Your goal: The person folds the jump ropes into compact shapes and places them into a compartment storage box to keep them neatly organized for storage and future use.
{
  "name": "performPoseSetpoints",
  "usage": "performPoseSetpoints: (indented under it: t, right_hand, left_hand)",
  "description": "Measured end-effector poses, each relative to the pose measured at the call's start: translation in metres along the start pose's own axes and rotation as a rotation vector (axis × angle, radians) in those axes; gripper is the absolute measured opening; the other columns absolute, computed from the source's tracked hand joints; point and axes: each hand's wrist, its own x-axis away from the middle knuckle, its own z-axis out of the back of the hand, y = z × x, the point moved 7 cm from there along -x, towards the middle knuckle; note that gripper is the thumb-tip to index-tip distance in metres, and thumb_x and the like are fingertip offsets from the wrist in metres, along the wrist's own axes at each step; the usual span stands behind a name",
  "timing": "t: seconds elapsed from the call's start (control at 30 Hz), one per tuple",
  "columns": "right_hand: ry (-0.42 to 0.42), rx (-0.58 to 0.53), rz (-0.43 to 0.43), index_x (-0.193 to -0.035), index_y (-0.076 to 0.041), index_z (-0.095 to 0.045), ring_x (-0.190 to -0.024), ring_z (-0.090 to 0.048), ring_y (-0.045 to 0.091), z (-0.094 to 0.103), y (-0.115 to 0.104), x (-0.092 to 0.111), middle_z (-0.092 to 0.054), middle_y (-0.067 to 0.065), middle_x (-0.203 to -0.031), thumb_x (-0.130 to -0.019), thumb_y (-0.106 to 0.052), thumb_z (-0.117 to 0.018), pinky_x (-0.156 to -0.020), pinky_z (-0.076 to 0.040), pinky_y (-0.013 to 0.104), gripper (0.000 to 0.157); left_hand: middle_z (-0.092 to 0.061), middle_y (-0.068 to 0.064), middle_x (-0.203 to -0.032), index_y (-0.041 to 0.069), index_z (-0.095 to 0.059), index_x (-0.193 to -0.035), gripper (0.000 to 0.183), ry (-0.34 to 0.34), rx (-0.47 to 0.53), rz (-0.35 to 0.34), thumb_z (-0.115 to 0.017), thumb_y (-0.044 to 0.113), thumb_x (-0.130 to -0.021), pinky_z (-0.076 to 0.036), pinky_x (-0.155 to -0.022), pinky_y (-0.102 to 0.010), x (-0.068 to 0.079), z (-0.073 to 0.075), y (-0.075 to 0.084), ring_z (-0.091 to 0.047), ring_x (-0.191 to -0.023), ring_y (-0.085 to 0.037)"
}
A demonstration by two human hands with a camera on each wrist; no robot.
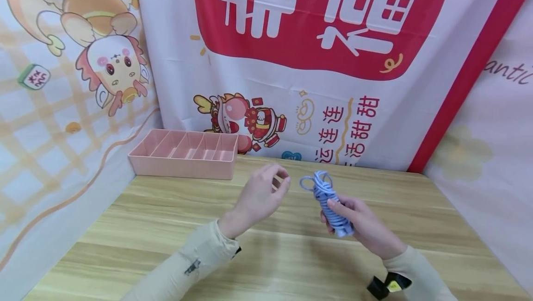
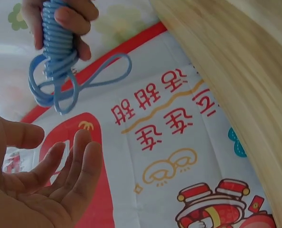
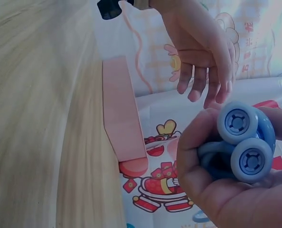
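A blue jump rope (image 1: pixel 331 206), wound in tight coils with a few loose loops at its top, is in my right hand (image 1: pixel 360 222). The thumb lies along the near side of the coils while the fingers wrap behind. Two round handle ends (image 3: pixel 244 142) poke out of the fist in the right wrist view. My left hand (image 1: pixel 264 190) hovers over the table, left of the rope, its fingers loosely bent with nothing between them. In the left wrist view, the rope's loops (image 2: pixel 60 90) hang just above that hand's fingers (image 2: pixel 84 166).
A pink tray (image 1: pixel 183 166) split into several compartments stands at the table's back left. The wood-grain table (image 1: pixel 200 203) meets printed cloth (image 1: pixel 266 74) at the back and on both sides. Dark camera mounts (image 1: pixel 387 287) sit at the wrists.
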Motion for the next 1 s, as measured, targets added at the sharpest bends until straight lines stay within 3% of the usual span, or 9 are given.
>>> performPoseSetpoints:
  t: [0.2,0.37,0.47,0.67,1.0]
  right_hand:
    - [0.039,-0.007,0.018,-0.143,0.008,-0.032,-0.105,-0.060,0.030,0.004,-0.001,0.000,-0.059,0.023,-0.120,-0.104,-0.032,-0.051,-0.095,-0.048,0.046,0.058]
    - [0.074,-0.013,0.030,-0.144,0.007,-0.034,-0.121,-0.054,0.034,0.011,0.002,-0.002,-0.056,0.023,-0.130,-0.103,-0.030,-0.054,-0.099,-0.045,0.044,0.059]
    - [0.099,-0.001,0.038,-0.143,0.007,-0.038,-0.124,-0.051,0.035,0.014,0.002,-0.002,-0.056,0.022,-0.132,-0.102,-0.028,-0.057,-0.099,-0.045,0.042,0.057]
    - [0.112,-0.083,0.044,-0.144,0.007,-0.038,-0.126,-0.050,0.034,0.015,0.001,0.000,-0.050,0.026,-0.138,-0.101,-0.021,-0.060,-0.100,-0.045,0.042,0.056]
    - [0.167,-0.121,0.028,-0.143,0.008,-0.040,-0.125,-0.052,0.030,0.019,0.003,-0.001,-0.055,0.023,-0.135,-0.099,-0.021,-0.063,-0.100,-0.044,0.039,0.057]
  left_hand:
    - [-0.064,0.001,-0.094,0.009,-0.067,-0.098,0.009,-0.044,0.013,0.001,-0.062,0.017,-0.098,-0.053,-0.067,-0.022,0.005,-0.012,0.003,-0.061,-0.078,-0.009]
    - [-0.064,0.002,-0.094,0.009,-0.069,-0.097,0.009,-0.056,0.006,-0.004,-0.062,0.016,-0.097,-0.054,-0.067,-0.025,0.007,-0.018,0.004,-0.061,-0.077,-0.008]
    - [-0.065,0.002,-0.094,0.010,-0.069,-0.098,0.010,-0.074,-0.009,-0.010,-0.063,0.018,-0.097,-0.054,-0.068,-0.025,0.009,-0.022,0.006,-0.061,-0.078,-0.007]
    - [-0.065,0.002,-0.092,0.009,-0.071,-0.097,0.013,-0.094,-0.014,-0.031,-0.064,0.020,-0.097,-0.053,-0.066,-0.023,0.013,-0.028,0.009,-0.061,-0.075,-0.006]
    - [-0.064,0.005,-0.090,0.011,-0.071,-0.096,0.013,-0.174,0.034,0.015,-0.065,0.023,-0.096,-0.053,-0.066,-0.023,0.018,-0.042,0.006,-0.061,-0.076,-0.007]
